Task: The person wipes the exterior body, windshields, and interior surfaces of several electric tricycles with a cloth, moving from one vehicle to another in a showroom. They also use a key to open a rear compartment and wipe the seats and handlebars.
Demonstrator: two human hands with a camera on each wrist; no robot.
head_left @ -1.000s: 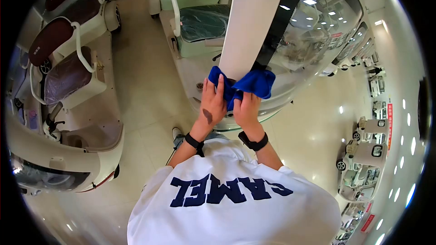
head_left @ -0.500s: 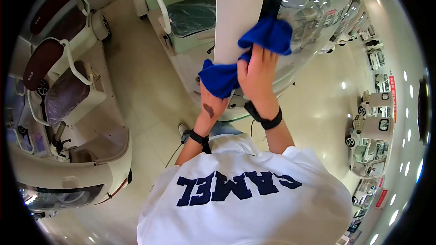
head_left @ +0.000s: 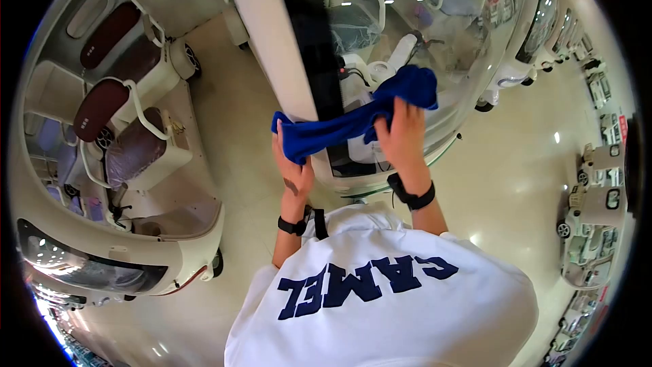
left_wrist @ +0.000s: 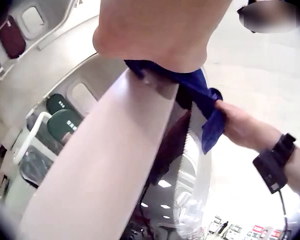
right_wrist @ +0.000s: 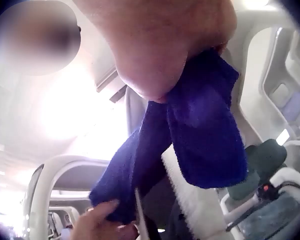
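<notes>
A blue cloth [head_left: 339, 128] stretches between both hands across the white pillar [head_left: 272, 47] and the black-edged windshield [head_left: 407, 27] of a small vehicle. At the pillar's left side, my left hand [head_left: 293, 166] grips one end of the cloth. My right hand [head_left: 405, 141] holds the other end in front of the clear glass, where the cloth bunches up over the fingertips. From the right wrist view, a loose flap of cloth [right_wrist: 205, 135] hangs beside the right hand [right_wrist: 155, 50]. In the left wrist view the left fingers are hidden behind the hand.
Another small vehicle [head_left: 115, 251] with dark red seats [head_left: 105, 110] stands to the left, across a strip of tiled floor [head_left: 234, 156]. Several more vehicles [head_left: 591, 214] line the right side. Through the windshield, handlebars [head_left: 424, 44] show.
The cloth went from bunched at the pillar's base to drawn out between the hands. My right hand moved up and right over the glass; the view swung rightward.
</notes>
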